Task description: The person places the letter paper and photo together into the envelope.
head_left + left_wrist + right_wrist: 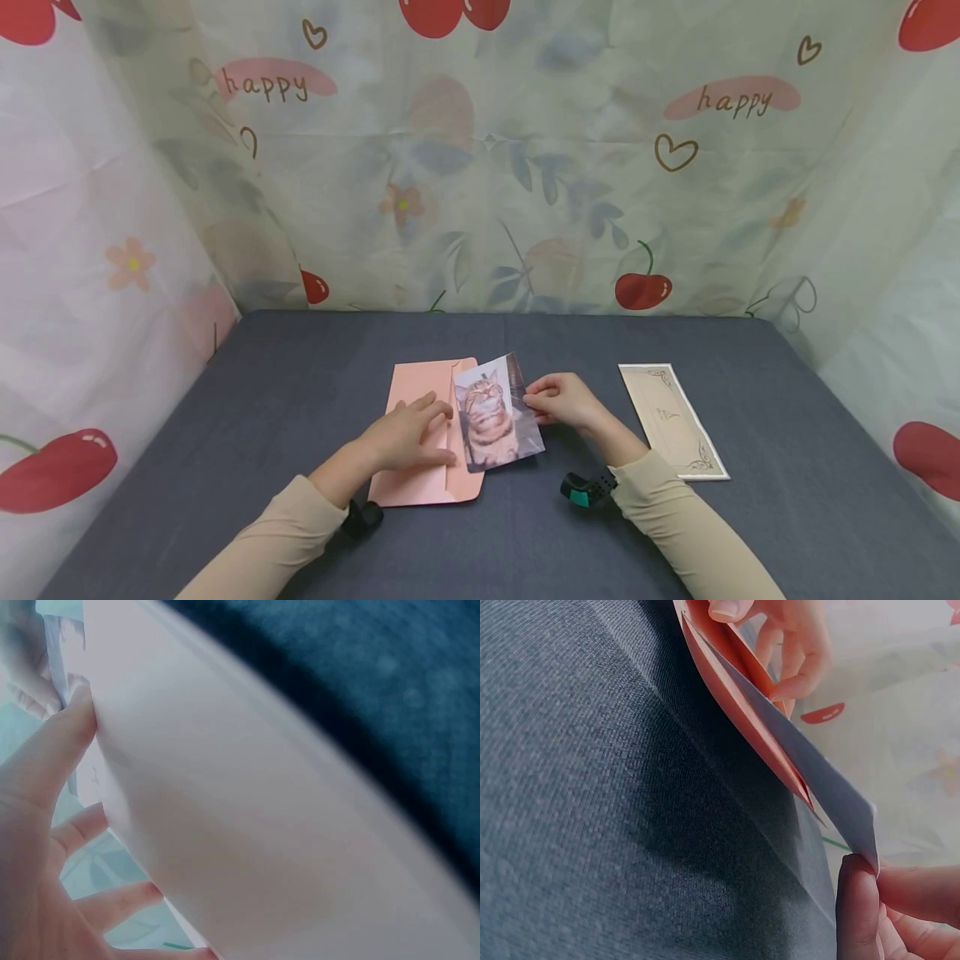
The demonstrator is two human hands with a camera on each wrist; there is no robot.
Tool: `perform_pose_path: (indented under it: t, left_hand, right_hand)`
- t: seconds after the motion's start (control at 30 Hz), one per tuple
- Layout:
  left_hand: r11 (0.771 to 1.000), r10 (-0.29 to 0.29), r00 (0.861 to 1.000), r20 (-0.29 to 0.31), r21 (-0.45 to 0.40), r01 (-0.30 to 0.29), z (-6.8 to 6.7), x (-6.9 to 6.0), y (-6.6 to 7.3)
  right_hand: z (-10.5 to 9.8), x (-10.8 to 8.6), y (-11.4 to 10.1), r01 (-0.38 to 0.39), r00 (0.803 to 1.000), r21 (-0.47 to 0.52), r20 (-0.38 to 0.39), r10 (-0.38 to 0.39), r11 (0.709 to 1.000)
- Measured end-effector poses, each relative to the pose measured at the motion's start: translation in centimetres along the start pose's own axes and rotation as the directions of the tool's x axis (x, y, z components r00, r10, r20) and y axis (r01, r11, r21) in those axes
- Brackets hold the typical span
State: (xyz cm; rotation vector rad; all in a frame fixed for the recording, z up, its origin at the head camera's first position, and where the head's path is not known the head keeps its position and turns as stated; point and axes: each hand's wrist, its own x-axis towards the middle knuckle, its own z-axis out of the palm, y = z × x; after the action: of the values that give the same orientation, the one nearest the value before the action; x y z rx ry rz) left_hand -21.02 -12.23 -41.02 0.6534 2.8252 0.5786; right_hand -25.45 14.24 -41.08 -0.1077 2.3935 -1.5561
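Observation:
A pink envelope (420, 375) lies on the dark tablecloth with its flap side to the right. My left hand (408, 433) rests on it, fingers spread and loosely bent, with the fingertips touching the envelope near its opening. Between thumb and fingers, my right hand (562, 402) pinches the right edge of a cat photo card (491, 417). That card is tilted, its right side raised and slightly bent. Its left edge meets the envelope's opening; whether any of it is inside I cannot tell. The right wrist view shows the card's pale back (810, 769) beside the pink paper.
A beige card with a white border and dark corner ornaments (667, 417) lies right of my right hand. Dark cloth (315, 358) covers the table. Printed curtains (487, 208) with cherries and hearts stand at the back and both sides.

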Motion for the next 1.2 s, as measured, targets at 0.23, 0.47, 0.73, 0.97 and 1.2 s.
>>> perform_pose_path:
  t: [0.23, 0.47, 0.73, 0.97, 1.2]
  left_hand:
    - [1.000, -0.003, 1.000, 0.003, 0.004, 0.003, 0.1, 0.1, -0.1]
    - [1.000, 0.014, 1.000, -0.001, 0.003, -0.014, 0.0, 0.1, -0.2]
    - [1.000, 0.010, 1.000, 0.003, 0.014, -0.010, 0.0, 0.0, -0.1]
    - [1.000, 0.018, 1.000, -0.002, 0.013, -0.018, 0.1, 0.2, -0.1]
    - [1.000, -0.002, 1.000, 0.011, 0.017, 0.002, 0.0, 0.2, -0.1]
  right_hand:
    - [0.4, 0.1, -0.1, -0.001, 1.000, 0.020, 0.007, 0.001, 1.000]
    - [0.8, 0.2, -0.1, -0.007, 1.000, 0.040, 0.017, 0.007, 0.999]
    - [1.2, 0.2, -0.3, -0.017, 1.000, 0.044, 0.023, 0.016, 0.999]
    - [1.5, 0.2, -0.5, -0.015, 0.999, 0.067, 0.046, 0.012, 0.998]
    - [2.0, 0.1, -0.6, 0.004, 0.998, 0.073, 0.065, -0.009, 0.997]
